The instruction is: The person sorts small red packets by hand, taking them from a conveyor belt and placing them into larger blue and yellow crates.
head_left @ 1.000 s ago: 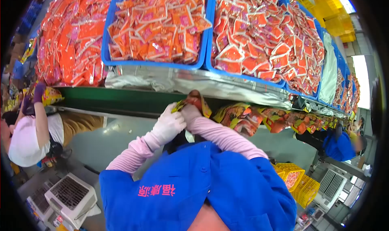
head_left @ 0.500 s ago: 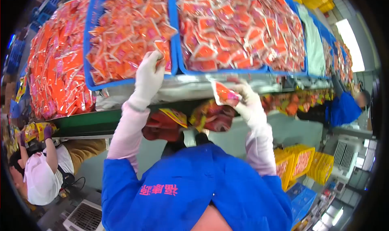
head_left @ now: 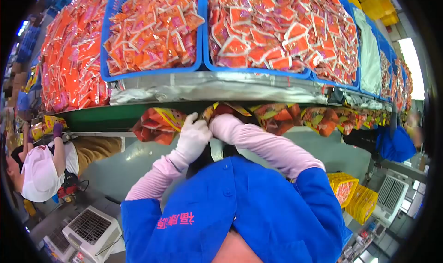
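My left hand [head_left: 194,136], in a white glove, is closed at the left edge of a yellow and red printed bag [head_left: 237,109] on the green conveyor belt. My right arm, in a pink sleeve [head_left: 251,135], reaches across to the mouth of that same bag. The right hand's fingers are hidden there, so what they hold does not show. Just left of my left hand lies another bag [head_left: 159,124] with a yellow printed edge. To the right, a further bag [head_left: 277,117] rests on the belt.
Blue crates [head_left: 152,75] full of small red-and-white packets [head_left: 258,30] stand beyond the green belt [head_left: 104,118]. Clear plastic sheeting [head_left: 207,93] lies along their front. Co-workers stand at the left [head_left: 44,171] and right [head_left: 397,141]. Yellow crates [head_left: 360,203] are on the floor behind right.
Both hands have come down and together from the crate front to the bag on the belt. The small packets they held are out of sight. The camera view has shifted slightly.
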`<state>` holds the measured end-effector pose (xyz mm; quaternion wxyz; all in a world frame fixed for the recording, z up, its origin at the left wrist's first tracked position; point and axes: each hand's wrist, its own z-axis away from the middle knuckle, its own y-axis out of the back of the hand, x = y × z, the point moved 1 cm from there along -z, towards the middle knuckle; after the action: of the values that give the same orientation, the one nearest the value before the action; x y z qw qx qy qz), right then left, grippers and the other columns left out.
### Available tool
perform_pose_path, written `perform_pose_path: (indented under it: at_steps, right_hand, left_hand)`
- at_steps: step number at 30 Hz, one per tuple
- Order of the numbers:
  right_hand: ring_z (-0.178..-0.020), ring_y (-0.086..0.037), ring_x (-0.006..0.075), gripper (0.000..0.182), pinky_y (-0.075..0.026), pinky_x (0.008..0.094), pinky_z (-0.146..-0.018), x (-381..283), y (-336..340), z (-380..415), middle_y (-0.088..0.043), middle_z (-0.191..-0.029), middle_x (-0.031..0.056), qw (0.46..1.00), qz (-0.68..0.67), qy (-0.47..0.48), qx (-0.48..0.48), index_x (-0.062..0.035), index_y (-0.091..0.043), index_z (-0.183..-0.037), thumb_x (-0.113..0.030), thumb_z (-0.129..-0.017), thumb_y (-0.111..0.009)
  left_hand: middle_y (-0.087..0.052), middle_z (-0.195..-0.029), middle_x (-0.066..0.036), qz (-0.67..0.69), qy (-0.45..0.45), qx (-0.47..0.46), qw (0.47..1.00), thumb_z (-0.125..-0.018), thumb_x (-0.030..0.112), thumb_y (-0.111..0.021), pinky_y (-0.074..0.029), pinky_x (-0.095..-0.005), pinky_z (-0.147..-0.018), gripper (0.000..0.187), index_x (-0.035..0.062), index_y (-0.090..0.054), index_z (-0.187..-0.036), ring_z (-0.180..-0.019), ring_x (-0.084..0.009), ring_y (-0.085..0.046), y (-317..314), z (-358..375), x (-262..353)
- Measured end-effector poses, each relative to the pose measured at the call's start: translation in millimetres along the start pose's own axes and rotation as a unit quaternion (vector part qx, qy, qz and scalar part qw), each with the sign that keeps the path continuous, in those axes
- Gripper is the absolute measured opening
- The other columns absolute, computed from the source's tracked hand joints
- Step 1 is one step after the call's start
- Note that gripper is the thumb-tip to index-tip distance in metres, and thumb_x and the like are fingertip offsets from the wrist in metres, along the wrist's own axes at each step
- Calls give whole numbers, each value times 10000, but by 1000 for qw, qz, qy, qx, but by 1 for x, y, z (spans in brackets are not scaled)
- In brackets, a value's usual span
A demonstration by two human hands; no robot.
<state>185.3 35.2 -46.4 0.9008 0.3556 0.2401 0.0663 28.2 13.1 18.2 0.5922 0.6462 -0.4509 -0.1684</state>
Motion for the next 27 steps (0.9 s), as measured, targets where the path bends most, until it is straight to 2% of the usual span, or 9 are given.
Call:
perform_pose_path:
  at_steps: [4, 5, 8, 11, 14, 17, 20, 25, 27]
  right_hand:
    - [-928, -727, 312, 280, -584, 418, -774, 27, -79, -91, -749, -995, 143, 990, 111, 38, -73, -123, -776, -973, -179, -699, -786]
    - [-929, -712, 324, 275, -570, 412, -797, 24, -116, -171, -734, -977, 167, 979, -166, -102, -60, -107, -759, -1010, -193, -750, -781]
    - [-943, -691, 356, 260, -551, 417, -829, -14, 9, -49, -715, -940, 193, 986, -101, 122, -55, -106, -740, -1073, -264, -879, -673]
    - [-896, -678, 368, 226, -529, 482, -831, -36, 136, 40, -700, -913, 177, 986, -70, 74, 133, -84, -696, -1019, -171, -837, -596]
    - [-1084, -626, 355, 435, -517, 445, -894, 33, 176, 36, -667, -1104, 163, 917, 22, -17, 398, -89, -653, -1120, -239, -739, -799]
    - [-998, -670, 361, 545, -507, 458, -930, 96, 150, -12, -705, -1039, 181, 966, 22, -107, 235, -179, -579, -1310, -244, -801, -764]
    - [-933, -689, 353, 343, -530, 453, -875, 102, 133, 0, -711, -923, 190, 924, -16, -100, 368, -202, -687, -1191, -203, -848, -692]
    - [-817, -660, 176, 341, -512, 347, -761, 93, 144, 43, -709, -897, 119, 824, -402, -60, 394, -31, -640, -1234, -205, -941, -624]
    - [-995, -617, 132, 461, -503, 311, -869, 46, 122, 72, -664, -1099, 55, 570, -739, 52, 355, -42, -557, -1323, -237, -921, -671]
  left_hand:
    - [-574, -705, -13, 13, -45, -3, 999, -696, 151, -622, -451, -498, -1015, 31, 125, -617, -712, -836, -197, -617, -2, 5, -1]
    - [-578, -706, -11, 22, -34, 4, 999, -697, 152, -622, -450, -499, -1019, 33, 123, -616, -711, -839, -193, -618, 3, 6, -7]
    - [-639, -811, -37, 79, 12, 18, 997, -686, 149, -714, -454, -482, -964, 108, 118, -642, -760, -903, -242, -621, 52, -6, -43]
    - [-653, -969, -119, 77, 119, 126, 982, -703, 158, -788, -435, -459, -907, 258, 95, -664, -920, -983, -349, -596, 88, -43, -100]
    - [-625, -1154, -154, -86, 175, 216, 957, -774, 388, -782, -397, -489, -975, 470, 48, -656, -1073, -1115, -345, -554, 67, -111, -168]
    - [-609, -1241, -120, -185, 260, 141, 937, -758, 421, -793, -378, -485, -1015, 443, 74, -706, -1019, -1201, -336, -505, 33, -149, -205]
    - [-635, -1195, -104, -120, 232, 230, 937, -789, 254, -783, -386, -469, -1013, 204, 106, -727, -919, -1173, -328, -530, 35, -141, -214]
    - [-664, -1053, -68, 531, 258, 232, 773, -914, -35, -619, -478, -219, -776, 120, 10, -669, -1014, -857, -98, -592, 66, -111, -123]
    - [-653, -991, -38, 560, 220, 197, 774, -907, -30, -626, -466, -218, -779, 129, -18, -657, -1031, -885, -85, -577, 55, -108, -60]
